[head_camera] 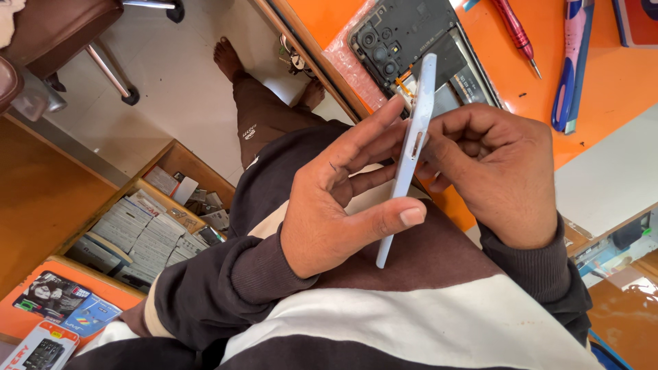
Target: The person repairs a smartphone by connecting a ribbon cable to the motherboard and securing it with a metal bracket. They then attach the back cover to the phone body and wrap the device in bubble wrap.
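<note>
Dark brown sweater with broad cream stripes, ribbed cuffs; brown trousers with small white mark; bare feet.

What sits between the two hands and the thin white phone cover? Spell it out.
Nothing visible does. The left hand and right hand both already grip the thin white plastic phone cover directly, edge-on, above the opened black phone on the orange table.

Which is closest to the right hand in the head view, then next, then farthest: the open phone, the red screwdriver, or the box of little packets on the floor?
From the right hand:
1. Open phone, on the orange table just above the hand.
2. Red screwdriver, on the table further up, to the right.
3. Box of packets, far off to the left, on the floor.
</note>
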